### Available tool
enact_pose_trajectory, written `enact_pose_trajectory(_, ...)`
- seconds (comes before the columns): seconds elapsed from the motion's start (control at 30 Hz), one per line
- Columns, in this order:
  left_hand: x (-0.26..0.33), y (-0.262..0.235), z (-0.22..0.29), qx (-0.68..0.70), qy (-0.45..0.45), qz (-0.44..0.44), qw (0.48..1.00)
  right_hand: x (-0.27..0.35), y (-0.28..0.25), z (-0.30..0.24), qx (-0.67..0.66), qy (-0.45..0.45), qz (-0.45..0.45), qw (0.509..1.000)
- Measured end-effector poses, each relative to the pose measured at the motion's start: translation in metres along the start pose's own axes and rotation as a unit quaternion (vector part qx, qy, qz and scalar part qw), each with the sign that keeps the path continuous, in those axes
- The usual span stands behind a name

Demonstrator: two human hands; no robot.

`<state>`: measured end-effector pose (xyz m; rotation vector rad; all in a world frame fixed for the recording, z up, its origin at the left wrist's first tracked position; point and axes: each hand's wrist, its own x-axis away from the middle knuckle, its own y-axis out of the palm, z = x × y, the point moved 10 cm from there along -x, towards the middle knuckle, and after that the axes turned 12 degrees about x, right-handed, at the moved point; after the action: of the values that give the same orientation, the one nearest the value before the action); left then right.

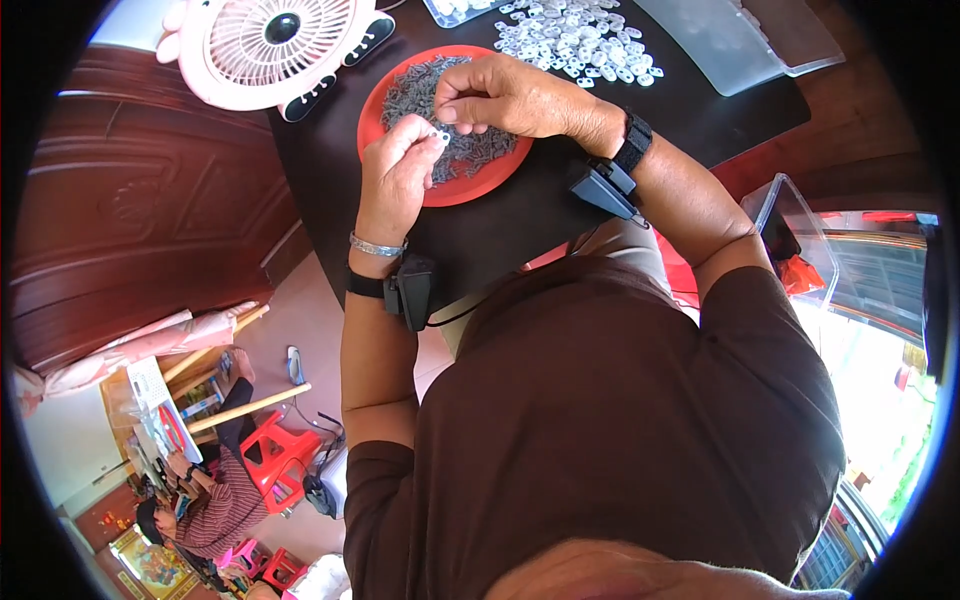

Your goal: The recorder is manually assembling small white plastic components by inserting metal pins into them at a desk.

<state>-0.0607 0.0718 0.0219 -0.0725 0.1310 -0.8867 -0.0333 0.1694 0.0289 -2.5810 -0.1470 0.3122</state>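
Note:
Over a round red tray [436,197] my two hands meet, fingertips almost touching. My left hand [396,172] pinches a small white plastic piece with holes [443,136] between thumb and fingers. Just above and to its right, my right hand [512,97] is closed in a pinch; whatever it holds is too small to make out. Many small grey screw-like pieces [483,152] fill the tray beneath the hands. A spread pile of white oval pieces with holes [585,45] lies on the dark table beyond my right hand.
A pink-and-white fan [283,60] stands at the table's far left. At the far right is a translucent plastic bin [722,52], with another container [462,10] at the back edge. Dark boxes are strapped to both wrists. Another person [215,495] sits at lower left.

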Motion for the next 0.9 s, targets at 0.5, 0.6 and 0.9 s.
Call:
enact_pose_trajectory(0.5, 0.001, 0.005, -0.004, 0.001, 0.011, -0.008, 1.0, 0.0, 0.002, -0.017, 0.142, -0.061, 0.016, 0.988)
enact_pose_trajectory(0.6, 0.001, 0.006, -0.004, 0.013, 0.01, 0.005, 1.0, -0.001, 0.002, -0.014, 0.151, -0.064, 0.015, 0.986)
enact_pose_trajectory(0.9, 0.0, -0.002, -0.001, -0.001, 0.019, 0.03, 0.999, 0.001, -0.01, -0.009, 0.113, -0.015, 0.037, 0.993)
